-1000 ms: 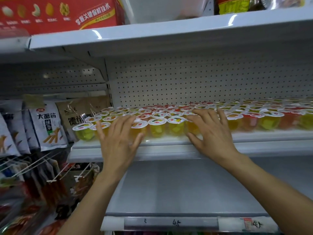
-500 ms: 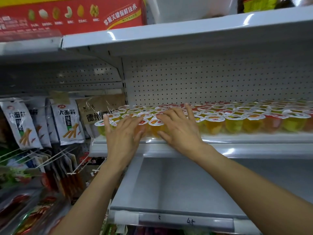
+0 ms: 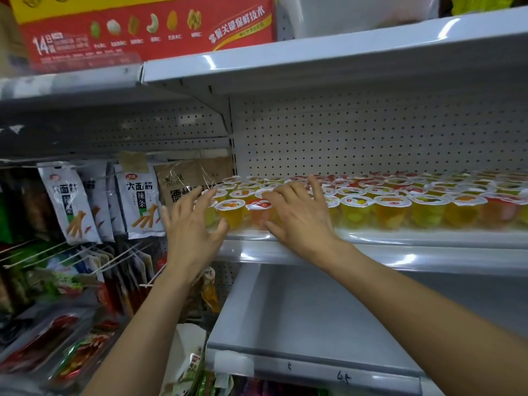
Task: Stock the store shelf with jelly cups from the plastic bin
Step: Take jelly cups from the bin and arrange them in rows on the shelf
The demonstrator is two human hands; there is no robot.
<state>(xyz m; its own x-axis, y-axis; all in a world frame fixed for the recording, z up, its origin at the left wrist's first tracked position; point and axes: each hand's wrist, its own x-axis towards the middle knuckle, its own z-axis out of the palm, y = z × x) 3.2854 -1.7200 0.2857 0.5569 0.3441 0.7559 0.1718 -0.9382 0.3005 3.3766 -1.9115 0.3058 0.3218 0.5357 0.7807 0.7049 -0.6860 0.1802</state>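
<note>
Several rows of jelly cups [image 3: 391,207] in yellow, orange and red with white foil lids fill the white store shelf [image 3: 400,238] from its left end to the right edge of view. My left hand [image 3: 191,227] is spread flat against the leftmost cups at the shelf's left end. My right hand [image 3: 300,215] lies with straight fingers over the lids and fronts of the front cups just right of it. Neither hand grips a cup. The plastic bin is not in view.
A perforated back panel [image 3: 357,138] rises behind the cups. An upper shelf [image 3: 314,61] carries a red box [image 3: 143,30]. Hanging snack packets [image 3: 140,201] on pegs fill the left bay. Below is a bare white shelf [image 3: 328,315] with a price strip.
Both hands have slid left along the front row of cups, and the right hand has closed in on the left hand. The view has also turned left.
</note>
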